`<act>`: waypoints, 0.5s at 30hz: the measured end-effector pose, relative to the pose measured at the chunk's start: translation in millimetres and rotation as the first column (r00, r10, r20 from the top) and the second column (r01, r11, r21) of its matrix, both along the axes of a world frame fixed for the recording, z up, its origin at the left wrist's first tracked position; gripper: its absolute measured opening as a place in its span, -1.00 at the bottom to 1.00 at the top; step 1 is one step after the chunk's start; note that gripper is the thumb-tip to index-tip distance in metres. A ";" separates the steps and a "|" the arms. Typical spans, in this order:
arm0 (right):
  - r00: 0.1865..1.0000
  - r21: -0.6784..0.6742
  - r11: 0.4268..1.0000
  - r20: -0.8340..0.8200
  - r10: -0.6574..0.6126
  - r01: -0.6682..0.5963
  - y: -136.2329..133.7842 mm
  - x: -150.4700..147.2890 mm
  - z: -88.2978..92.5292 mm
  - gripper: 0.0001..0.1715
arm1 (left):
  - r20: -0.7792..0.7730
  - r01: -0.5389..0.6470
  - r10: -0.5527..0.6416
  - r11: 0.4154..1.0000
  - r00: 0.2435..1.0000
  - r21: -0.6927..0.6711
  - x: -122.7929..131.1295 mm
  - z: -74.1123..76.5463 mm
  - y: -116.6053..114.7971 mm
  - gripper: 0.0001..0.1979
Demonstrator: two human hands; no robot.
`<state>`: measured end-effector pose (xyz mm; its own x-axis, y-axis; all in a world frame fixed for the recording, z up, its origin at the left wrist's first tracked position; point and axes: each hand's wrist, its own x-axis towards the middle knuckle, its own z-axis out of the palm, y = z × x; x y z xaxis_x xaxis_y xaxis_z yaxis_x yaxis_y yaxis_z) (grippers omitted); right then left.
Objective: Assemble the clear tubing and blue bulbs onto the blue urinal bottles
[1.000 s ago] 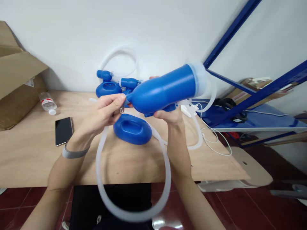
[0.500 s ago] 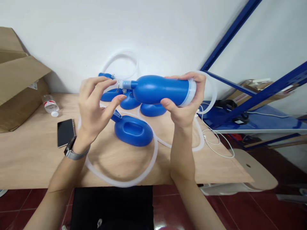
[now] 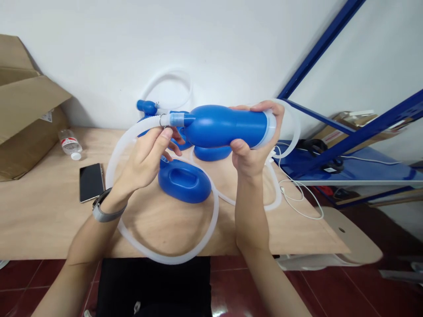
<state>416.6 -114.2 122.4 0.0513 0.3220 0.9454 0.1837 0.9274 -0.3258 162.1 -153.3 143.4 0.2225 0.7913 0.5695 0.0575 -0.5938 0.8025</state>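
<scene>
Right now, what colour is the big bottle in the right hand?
The big bottle is blue with a whitish rim, best seen in the head view.

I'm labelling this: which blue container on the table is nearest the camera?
The front container, its oval recess fully visible; the others sit farther back, partly hidden.

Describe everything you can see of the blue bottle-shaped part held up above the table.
The blue bottle-shaped part is smooth, slightly glossy and looks like plastic, with a rounded shoulder narrowing to a neck at the left. The right hand grips its wide end, thumb in front, by a translucent rim. It is held nearly level above the table. A whitish hose appears fitted over the neck, with a metal ring clip around the hose; the left hand is at that clip.
</scene>
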 end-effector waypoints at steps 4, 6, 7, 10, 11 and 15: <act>0.999 0.007 0.999 0.023 0.033 -0.033 5.8 2.6 -0.3 -0.06 | 0.102 0.221 -0.206 0.960 0.973 -0.172 -4.1 3.2 1.1 -0.47; 0.998 0.063 0.996 0.019 0.058 -0.059 8.5 5.1 -0.3 -0.08 | 0.138 0.269 -0.242 0.938 0.960 -0.220 -4.9 3.5 3.3 -0.47; 0.998 0.080 0.995 0.019 0.056 -0.057 9.0 6.6 -0.3 -0.07 | 0.154 0.285 -0.254 0.929 0.955 -0.237 -4.7 3.3 4.6 -0.47; 0.997 -0.012 1.000 0.078 -0.021 0.022 6.9 11.2 -0.4 0.00 | 0.181 0.331 -0.289 0.902 0.940 -0.278 -1.9 1.8 8.0 -0.45; 0.993 -0.061 0.997 0.109 -0.047 0.054 5.5 12.7 -0.4 0.02 | 0.187 0.332 -0.288 0.899 0.939 -0.286 -0.5 1.0 8.8 -0.45; 0.985 -0.013 1.000 0.173 0.027 -0.025 2.6 19.8 1.5 -0.08 | 0.161 0.287 -0.249 0.910 0.955 -0.298 4.3 -2.4 10.4 -0.41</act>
<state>436.4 -111.6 123.9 -0.1214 0.3317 0.9356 0.2137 0.9292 -0.3017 166.4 -142.9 141.0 0.3983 0.8534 0.3362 -0.1742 -0.2894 0.9412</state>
